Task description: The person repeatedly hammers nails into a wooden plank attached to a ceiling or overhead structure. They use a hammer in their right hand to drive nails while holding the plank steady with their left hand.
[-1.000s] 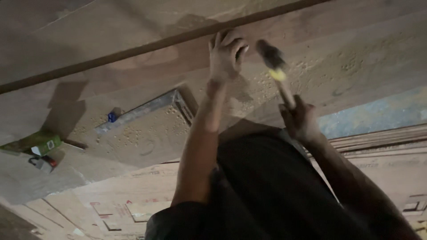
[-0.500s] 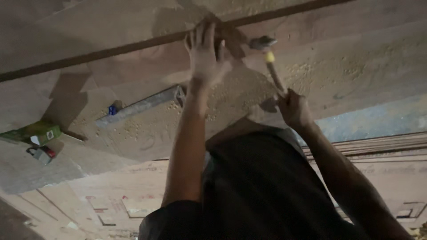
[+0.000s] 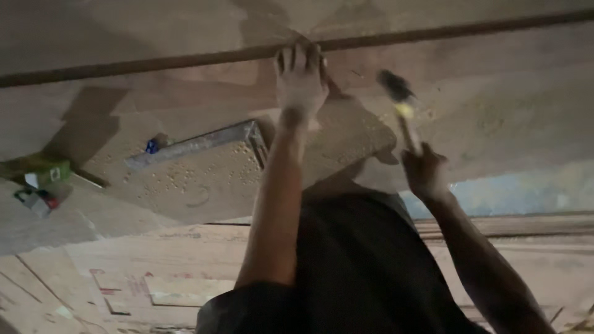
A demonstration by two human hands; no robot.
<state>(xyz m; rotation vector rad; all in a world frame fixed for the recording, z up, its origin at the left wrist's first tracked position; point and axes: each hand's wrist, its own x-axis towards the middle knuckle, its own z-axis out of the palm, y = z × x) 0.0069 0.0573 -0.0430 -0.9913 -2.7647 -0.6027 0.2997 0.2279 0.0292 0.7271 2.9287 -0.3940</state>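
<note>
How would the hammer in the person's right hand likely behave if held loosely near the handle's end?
The hammer is probably top-heavy: its dark head sits far from the right hand, so it may tip forward. The straight handle looks stiff, unlikely to flex. Laid on the wooden board, it should rest rather than roll.

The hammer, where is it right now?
In the head view the hammer is right of centre, raised in the right hand, its head above the wooden board and right of the left hand on the dark strip.
</note>
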